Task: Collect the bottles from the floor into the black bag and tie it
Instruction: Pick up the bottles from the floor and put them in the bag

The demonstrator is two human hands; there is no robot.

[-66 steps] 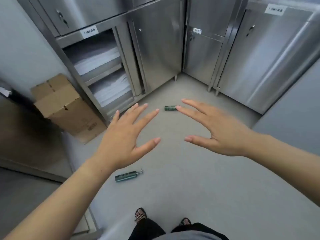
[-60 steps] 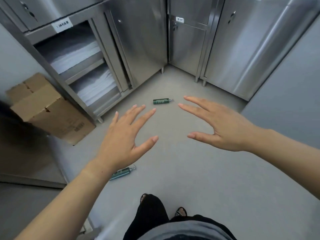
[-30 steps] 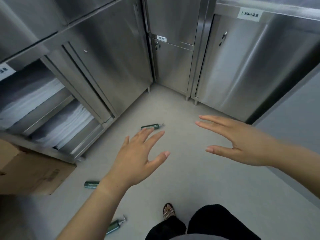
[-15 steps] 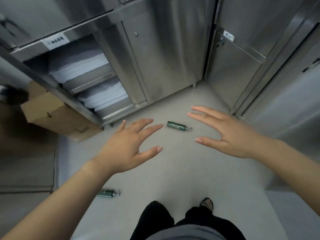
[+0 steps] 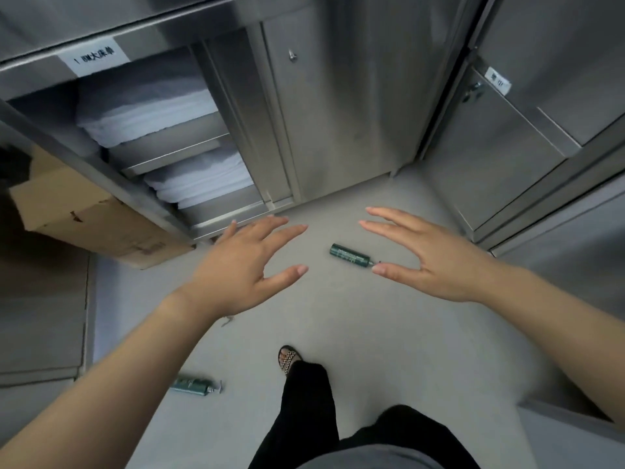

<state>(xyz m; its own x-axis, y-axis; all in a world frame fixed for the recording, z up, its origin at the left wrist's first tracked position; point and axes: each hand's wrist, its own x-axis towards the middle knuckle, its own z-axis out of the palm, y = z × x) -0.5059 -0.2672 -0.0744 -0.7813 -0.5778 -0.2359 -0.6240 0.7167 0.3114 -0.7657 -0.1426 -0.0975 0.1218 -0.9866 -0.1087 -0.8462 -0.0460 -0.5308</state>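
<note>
A dark green bottle lies on its side on the grey floor, between my two hands as seen from above. My left hand is spread with straight fingers and holds nothing. My right hand is likewise spread and empty, its thumb tip overlapping the bottle's nozzle end in the view. A second green pump bottle lies on the floor lower left, beside my left forearm. The black bag is not in view.
Stainless steel cabinets line the far side and right side. An open shelf unit holds stacked white linens. A cardboard box stands on the floor at left. My sandalled foot and black trousers are below.
The view has tilted down and come closer to the floor bottle. Both hands stay spread and empty, and the bottle now appears between them, near my right thumb.
</note>
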